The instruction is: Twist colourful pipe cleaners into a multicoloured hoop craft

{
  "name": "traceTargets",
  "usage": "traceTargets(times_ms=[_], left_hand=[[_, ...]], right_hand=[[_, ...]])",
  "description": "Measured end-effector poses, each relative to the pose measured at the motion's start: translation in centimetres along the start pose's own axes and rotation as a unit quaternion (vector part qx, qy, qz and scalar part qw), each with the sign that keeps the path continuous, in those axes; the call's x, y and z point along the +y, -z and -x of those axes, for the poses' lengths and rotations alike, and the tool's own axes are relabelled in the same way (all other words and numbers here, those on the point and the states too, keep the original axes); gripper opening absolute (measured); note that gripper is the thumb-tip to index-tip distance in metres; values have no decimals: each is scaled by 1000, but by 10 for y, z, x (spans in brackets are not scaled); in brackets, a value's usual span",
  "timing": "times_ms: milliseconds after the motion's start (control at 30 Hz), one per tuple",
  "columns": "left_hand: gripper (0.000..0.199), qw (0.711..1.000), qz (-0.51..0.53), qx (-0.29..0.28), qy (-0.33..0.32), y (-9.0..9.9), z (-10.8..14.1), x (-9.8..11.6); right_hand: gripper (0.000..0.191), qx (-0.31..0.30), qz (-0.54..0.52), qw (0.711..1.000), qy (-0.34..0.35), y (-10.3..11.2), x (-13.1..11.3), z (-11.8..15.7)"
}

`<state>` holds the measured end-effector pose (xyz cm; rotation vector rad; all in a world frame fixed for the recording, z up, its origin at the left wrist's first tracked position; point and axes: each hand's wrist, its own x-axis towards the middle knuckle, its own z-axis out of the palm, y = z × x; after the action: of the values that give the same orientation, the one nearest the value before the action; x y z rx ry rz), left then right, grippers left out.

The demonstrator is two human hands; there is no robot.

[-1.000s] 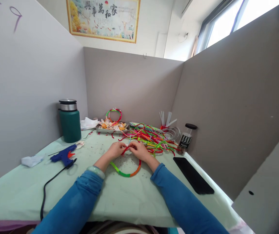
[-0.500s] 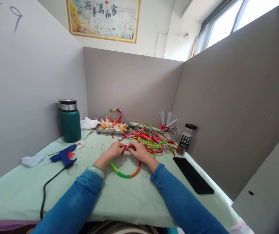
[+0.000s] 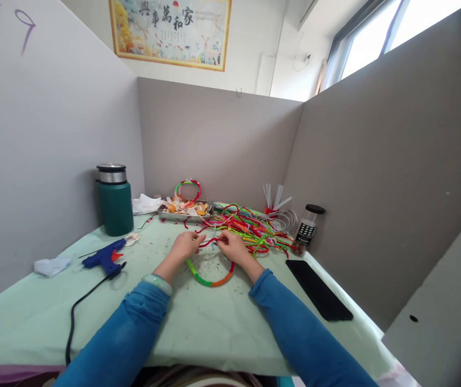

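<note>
A hoop (image 3: 203,281) wrapped in yellow-green, green, orange and red fuzzy pipe cleaner hangs below my hands over the table. My left hand (image 3: 184,248) is closed at the hoop's upper left, fingertips pinched. My right hand (image 3: 231,247) pinches a red pipe cleaner (image 3: 208,244), which stretches across the gap between both hands. A thin pale stretch of the hoop seems to show near my fingertips. My fingers hide the hoop's upper sides, so exactly what the left fingertips grip is hard to see.
Behind my hands lies a heap of coloured pipe cleaners (image 3: 254,228), beside a metal tray (image 3: 186,217) of small pieces. A blue glue gun (image 3: 103,259) and green bottle (image 3: 115,207) stand left. At right are a jar (image 3: 307,231) and black slab (image 3: 319,290).
My hands have moved apart and slightly up, with the red pipe cleaner now stretched between them. The hoop has risen a little and shifted right.
</note>
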<state>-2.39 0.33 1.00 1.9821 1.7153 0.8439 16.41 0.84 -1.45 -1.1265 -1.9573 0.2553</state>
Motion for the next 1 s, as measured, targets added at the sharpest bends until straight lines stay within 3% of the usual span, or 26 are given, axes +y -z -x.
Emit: traceTargets(times_ms=[200,333,500,600,767,1000], left_hand=[[45,993,-70,85,51,4,6,1],[48,989,-87,120,14,5,6,5],[45,982,3,84,-168,-1,5,6],[35,971,-7,55,-234,-5,4,3],[23,971,-54,8,-232,-8,3,-1],[26,976,-37,-13,-215,-4,1,0]], right_hand=[[8,-3,17,1000,-5,-2,2,0],[7,-23,26,999,15,-4,3,0],[6,-30,28,999,11,-6,7,0],[5,-29,24,999,7,-8,8,1],[5,-41,13,999,12,-10,6,1],[5,-56,-33,997,32,-9,-3,2]])
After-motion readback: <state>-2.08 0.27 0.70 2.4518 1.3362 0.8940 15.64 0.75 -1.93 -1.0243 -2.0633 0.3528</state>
